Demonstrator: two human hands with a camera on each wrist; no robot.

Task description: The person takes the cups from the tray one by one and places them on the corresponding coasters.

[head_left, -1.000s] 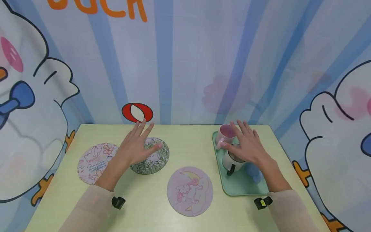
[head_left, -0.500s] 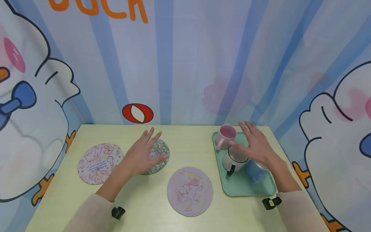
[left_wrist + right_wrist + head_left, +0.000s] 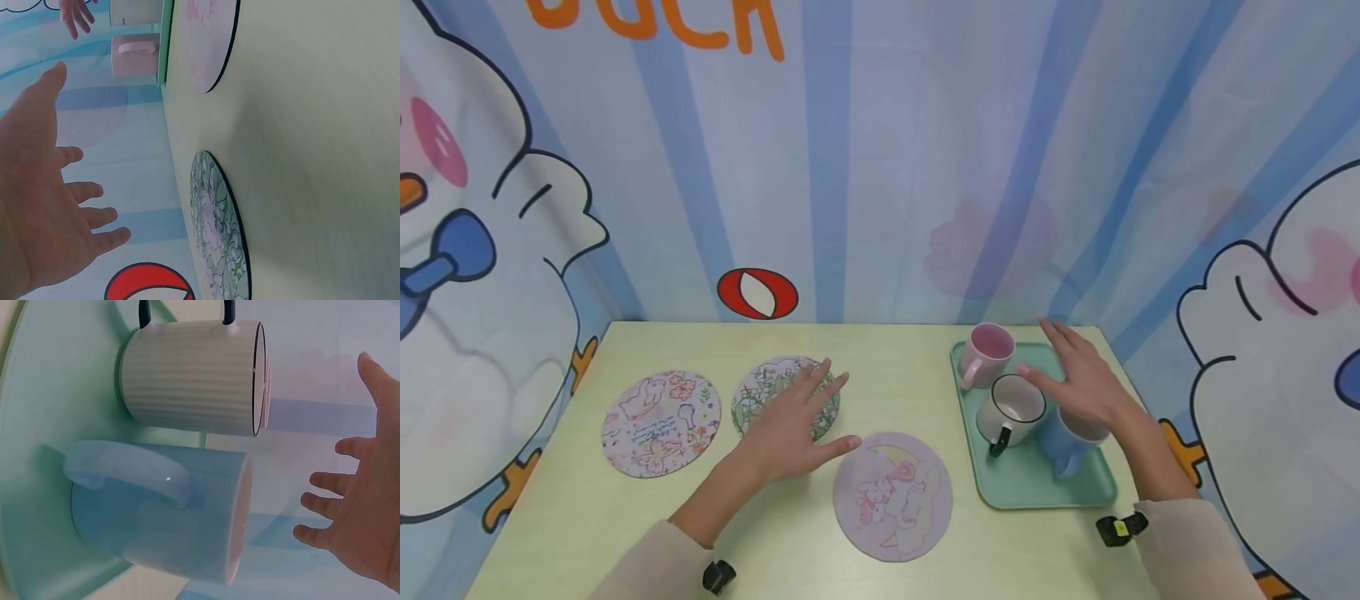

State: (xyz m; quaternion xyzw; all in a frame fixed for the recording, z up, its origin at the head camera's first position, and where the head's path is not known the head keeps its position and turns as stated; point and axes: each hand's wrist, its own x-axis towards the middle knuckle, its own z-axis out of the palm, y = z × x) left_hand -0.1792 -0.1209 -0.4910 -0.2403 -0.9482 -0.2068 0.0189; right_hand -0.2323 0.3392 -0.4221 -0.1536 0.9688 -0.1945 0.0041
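Observation:
My left hand [image 3: 793, 429] hovers with spread fingers over the table, between the green leafy round mat [image 3: 760, 396] and the lilac round mat [image 3: 892, 496]. It holds nothing. On the right, a green tray [image 3: 1037, 492] carries a pink mug [image 3: 987, 354], a white mug [image 3: 1011, 410] with a black handle and dark rim, and a blue mug [image 3: 1070, 440]. Above the tray's right side, over the blue mug, my right hand [image 3: 1082, 379] is held with extended fingers and nothing in it. In the right wrist view its fingers stand apart from the blue mug's rim.
A third round mat [image 3: 661, 425] with pink and red drawings lies at the left of the pale table [image 3: 760, 550]. Behind the table hangs a blue-and-white striped curtain [image 3: 887, 167] with cartoon ducks.
My left hand has moved right and nearer, from over the green mat toward the lilac one. My right hand has shifted right, uncovering the white mug and more of the blue mug.

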